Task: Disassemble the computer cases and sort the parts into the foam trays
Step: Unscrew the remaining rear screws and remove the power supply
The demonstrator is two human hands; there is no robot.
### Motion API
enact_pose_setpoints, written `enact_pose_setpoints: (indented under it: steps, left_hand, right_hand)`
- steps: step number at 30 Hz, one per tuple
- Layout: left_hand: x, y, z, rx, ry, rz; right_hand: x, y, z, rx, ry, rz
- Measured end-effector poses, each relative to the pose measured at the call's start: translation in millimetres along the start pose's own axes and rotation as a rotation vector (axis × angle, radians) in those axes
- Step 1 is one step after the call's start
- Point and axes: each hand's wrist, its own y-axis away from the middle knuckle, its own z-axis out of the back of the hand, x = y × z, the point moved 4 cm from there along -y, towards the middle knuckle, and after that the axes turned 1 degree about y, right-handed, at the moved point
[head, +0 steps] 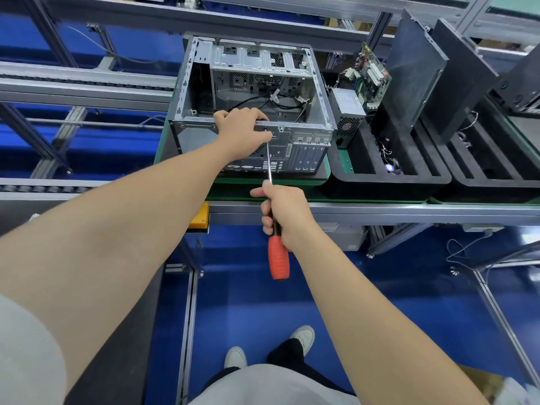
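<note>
An open silver computer case [309, 92] lies on a green pallet [324, 175], rear panel toward me, with loose black cables inside. My left hand [242, 130] grips the case's near top edge, fingers curled over the rim. My right hand [282, 213] holds a long screwdriver [277, 255] with a red and black handle. Its steel shaft runs up to the rear panel just beside my left hand. To the right, a black foam tray [388, 182] holds a power supply [347, 112], a green circuit board [372, 74] and a dark side panel [415, 65].
A second black foam tray [491, 176] with another dark panel [458, 80] stands at the far right. Aluminium conveyor rails [380, 211] run across in front of me. A yellow button box [198, 219] sits on the rail's near side. Blue floor lies below.
</note>
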Motion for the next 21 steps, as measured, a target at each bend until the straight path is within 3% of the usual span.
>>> enact_pose_setpoints:
  steps: [8,11,15,19,21]
  left_hand:
    - [-1,-2,1,0.027,0.047,0.026]
    - [-2,-2,1,0.023,0.029,0.028]
    - [-2,-1,-1,0.003,-0.013,0.018]
    - [-2,3,-4,0.005,-0.069,-0.016]
    - [-1,3,-6,0.007,-0.091,-0.031]
  right_hand:
    - [9,17,-6,0.641,-0.98,-0.137]
    - [7,20,-10,0.685,-1.072,-0.157]
    - [4,15,-8,0.364,-0.544,0.029]
    - [12,13,5,-0.114,0.436,0.217]
    - [18,13,6,-0.256,0.718,0.294]
